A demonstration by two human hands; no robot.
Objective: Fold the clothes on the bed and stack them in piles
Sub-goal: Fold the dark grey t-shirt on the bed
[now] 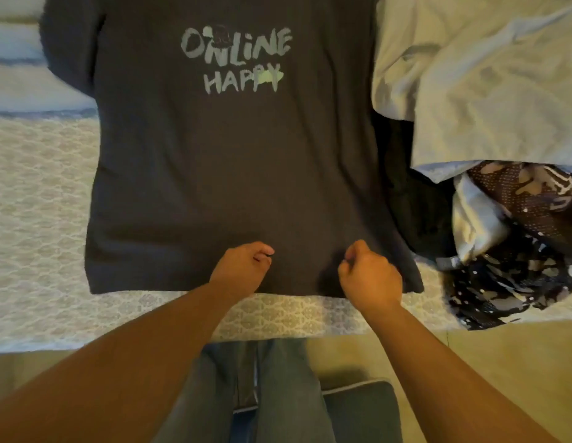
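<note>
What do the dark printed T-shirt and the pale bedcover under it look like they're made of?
T-shirt: apparently soft matte knit, likely cotton jersey; it lies limp and flat with no sheen, its lettering looking like printed ink.
Bedcover: probably woven or quilted textile; a raised, lace-like repeating pattern shows, matte.

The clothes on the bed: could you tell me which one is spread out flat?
The dark T-shirt printed "ONLINE HAPPY", lying flat mid-bed. The pale grey garment and the dark patterned garment to its right lie crumpled.
</note>
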